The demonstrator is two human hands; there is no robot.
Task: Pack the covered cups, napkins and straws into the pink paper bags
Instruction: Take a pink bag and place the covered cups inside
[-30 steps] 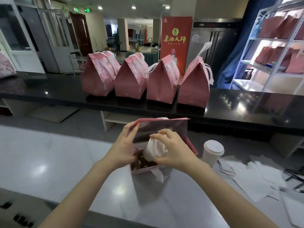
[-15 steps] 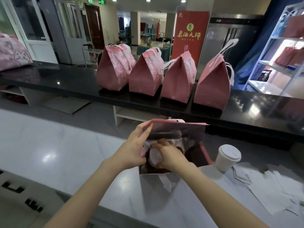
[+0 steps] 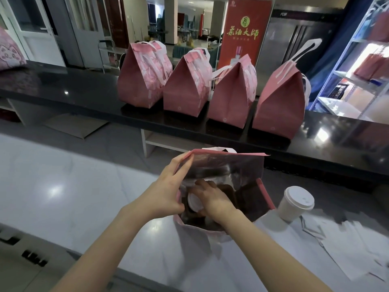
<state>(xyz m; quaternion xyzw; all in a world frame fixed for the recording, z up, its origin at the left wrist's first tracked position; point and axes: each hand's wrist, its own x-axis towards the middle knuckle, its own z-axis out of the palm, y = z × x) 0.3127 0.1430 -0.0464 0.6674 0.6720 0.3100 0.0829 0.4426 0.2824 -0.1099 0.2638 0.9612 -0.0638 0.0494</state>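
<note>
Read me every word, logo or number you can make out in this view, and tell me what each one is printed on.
"茶酒大師": yellow characters on the tall red standing banner behind the black counter.
Round green logo above them on that banner: its character is too blurred to read.
Small line under the yellow characters: too small to read.
Small lettering on the grey metal cabinet beside the banner: too blurred to read.
The folded pink paper bags show only patterns.

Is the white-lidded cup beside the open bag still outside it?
Yes, the cup stands on the counter to the right of the open bag, untouched by either hand.
</note>
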